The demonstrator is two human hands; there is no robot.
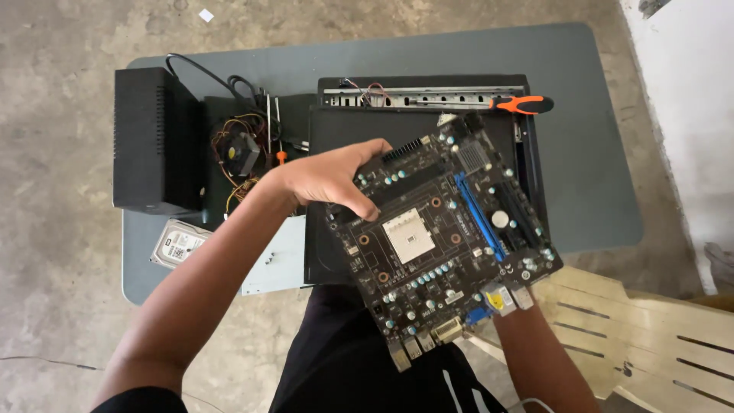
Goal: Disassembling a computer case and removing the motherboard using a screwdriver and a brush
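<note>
Right part of the table (596,176) lies bare, from the computer case (428,95) out to the edge: open passage there. Far strip behind the case also bare. Left side crowded: black box (153,141), cooling fan (243,153) with tangled wires, hard drive (177,245) at the near left edge. Screwdriver (520,104) lies on the case rim. Circuit board (443,245), held tilted, covers the case's near side. Slatted chair (634,329) blocks the near right.

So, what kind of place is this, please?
Probably an informal computer repair spot, perhaps outdoors: a small grey table stands on rough concrete floor, with an open computer case, a hard drive and a screwdriver. The left hand holds a motherboard.
</note>
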